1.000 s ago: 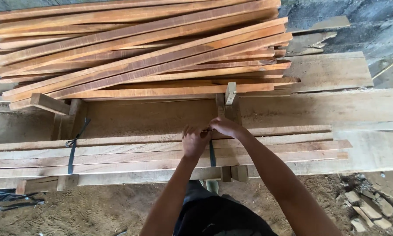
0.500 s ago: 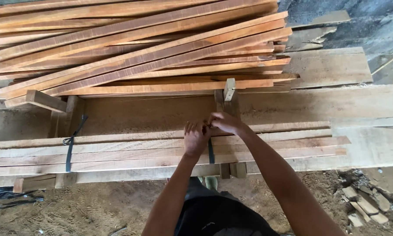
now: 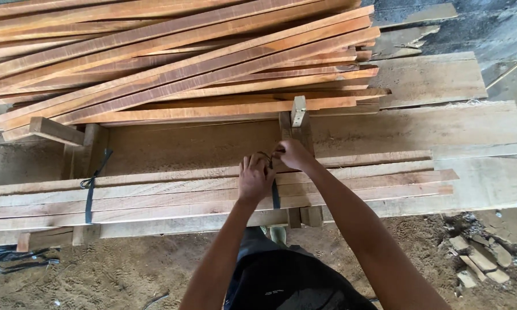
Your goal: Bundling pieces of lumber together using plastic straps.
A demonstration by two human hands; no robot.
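Since the earlier frames our hands have closed together. We note the long flat bundle of pale wooden slats point(image 3: 212, 195), stiff and heavy, best gripped mid-length. Our left hand point(image 3: 255, 178) and right hand point(image 3: 293, 154) pinch the limp black strap point(image 3: 275, 192) there. No labels show.

Single head-worn camera, aimed steeply downward and forward from above the person's arms; close range; wooden slats point(image 3: 212, 195) fill the view.

No packages, labels, signs (or screens) visible
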